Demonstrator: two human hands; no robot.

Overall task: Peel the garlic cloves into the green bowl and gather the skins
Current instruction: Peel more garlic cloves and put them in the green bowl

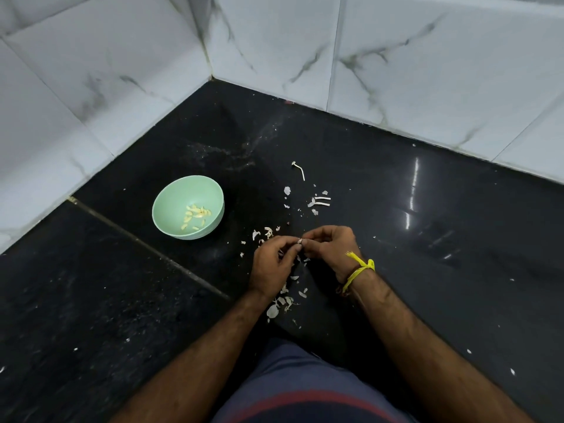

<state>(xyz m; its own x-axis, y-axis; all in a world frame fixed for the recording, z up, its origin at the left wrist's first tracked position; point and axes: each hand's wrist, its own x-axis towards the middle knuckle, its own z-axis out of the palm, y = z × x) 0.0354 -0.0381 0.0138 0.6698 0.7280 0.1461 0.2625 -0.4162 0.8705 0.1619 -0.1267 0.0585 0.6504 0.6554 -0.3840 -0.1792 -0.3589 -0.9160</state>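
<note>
Head view showed black counter (396, 209) running into a tiled corner, with bare room right of the hands. Left hand (272, 264) and right hand (331, 250) both pinched one small pale garlic clove (299, 241), well right of the green bowl (171, 198); skins (285, 302) lay scattered beneath.

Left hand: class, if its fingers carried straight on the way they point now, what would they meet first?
The left hand points right, its fingertips already on the garlic clove; directly behind it come the right hand fingertips, pinching the same clove. Depth looks shared, though one view cannot confirm.
</note>
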